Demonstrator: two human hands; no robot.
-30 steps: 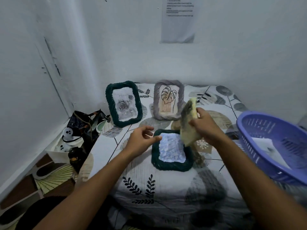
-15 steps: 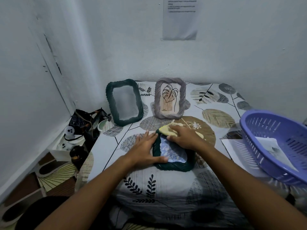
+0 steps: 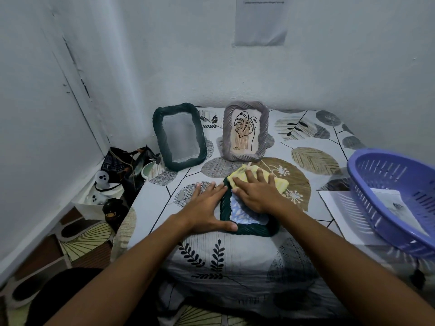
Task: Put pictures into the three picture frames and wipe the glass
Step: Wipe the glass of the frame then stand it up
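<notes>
Your right hand (image 3: 255, 194) lies flat, pressing the yellow cloth (image 3: 259, 178) onto the far end of the dark green frame (image 3: 237, 228), which lies flat on the bed (image 3: 235, 262) with its long axis running away from you. Your left hand (image 3: 207, 208), fingers straight, braces its left edge. Uncovered glass lies toward you; the two upright frames (image 3: 180, 137) stand beyond, the purple basket (image 3: 395, 201) right.

Dark green flat frame (image 3: 247, 229) over pale blue textured picture (image 3: 237, 214), yellow cloth (image 3: 281, 182), second dark green frame (image 3: 180, 137), grey frame (image 3: 246, 131) with black-line leaf on beige, purple basket (image 3: 395, 203), white bedsheet (image 3: 235, 262) printed with grey, tan and black leaves.
</notes>
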